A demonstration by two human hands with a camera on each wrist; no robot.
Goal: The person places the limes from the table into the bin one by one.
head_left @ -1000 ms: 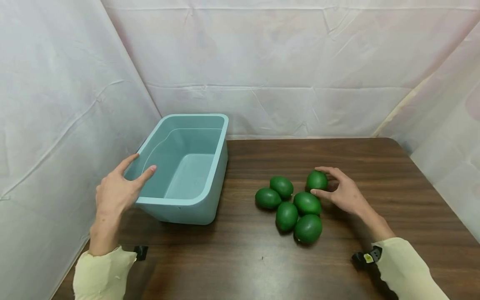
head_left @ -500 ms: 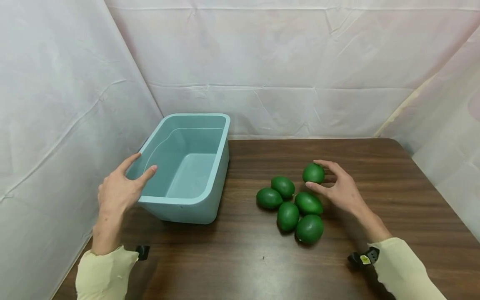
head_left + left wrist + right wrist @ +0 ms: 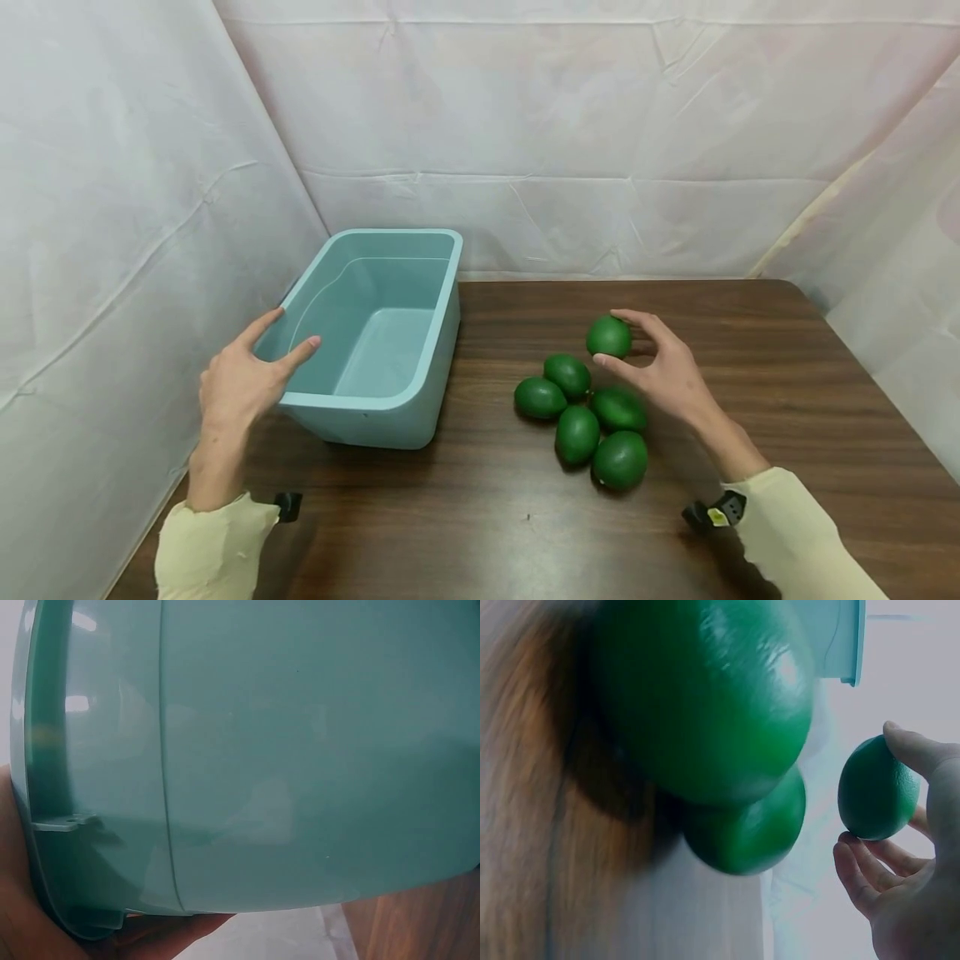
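The right hand (image 3: pixel 667 371) pinches one green lime (image 3: pixel 608 337), lifted clear of the five others (image 3: pixel 577 433) on the surface. The left hand (image 3: pixel 240 379), fingers relaxed, rests on the teal bin (image 3: pixel 420 350) rim. Next looks like a carry across to it.

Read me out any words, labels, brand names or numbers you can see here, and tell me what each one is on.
No text can be read in any view.
The small yellow tag on the black strap at the right wrist: too small to tell if it carries print.
The bin, the green fruits and the table: no print or labels show.
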